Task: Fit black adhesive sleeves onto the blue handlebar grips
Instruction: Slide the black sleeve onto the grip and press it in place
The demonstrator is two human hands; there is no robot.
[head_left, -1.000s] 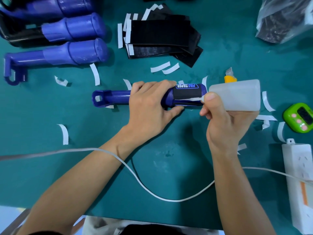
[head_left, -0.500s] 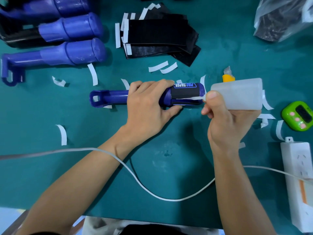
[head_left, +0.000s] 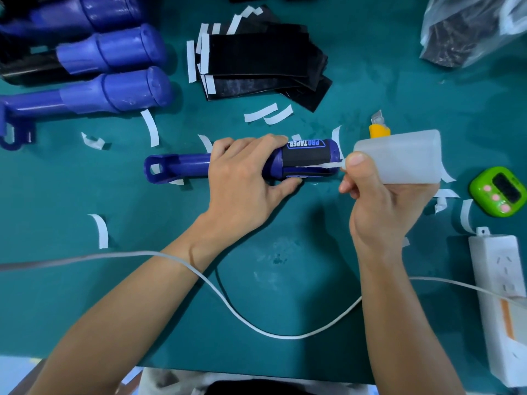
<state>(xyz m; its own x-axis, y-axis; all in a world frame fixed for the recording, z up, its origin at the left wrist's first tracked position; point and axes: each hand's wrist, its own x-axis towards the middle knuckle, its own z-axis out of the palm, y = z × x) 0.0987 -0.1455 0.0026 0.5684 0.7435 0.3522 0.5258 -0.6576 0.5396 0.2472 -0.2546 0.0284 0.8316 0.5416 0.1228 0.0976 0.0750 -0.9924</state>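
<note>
Your L hand (head_left: 242, 178) grips blue grip (head_left: 185, 166), R hand (head_left: 382, 215) pinches liner strip (head_left: 319, 166); bottle (head_left: 407, 158) behind R, cable (head_left: 256, 329) crosses desk (head_left: 128, 303) near edge.

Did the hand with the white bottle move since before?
Yes, a little rightward: the right hand and bottle now sit closer to the green timer.

One camera only, worn on the person's head, at the near edge of the green surface (head_left: 85, 295). It faces forward and steeply down, close in. Both forearms enter from the bottom of the frame, with the left hand (head_left: 242, 178) and right hand (head_left: 379, 201) near its middle. The wide lens bows the surface's near edge.
</note>
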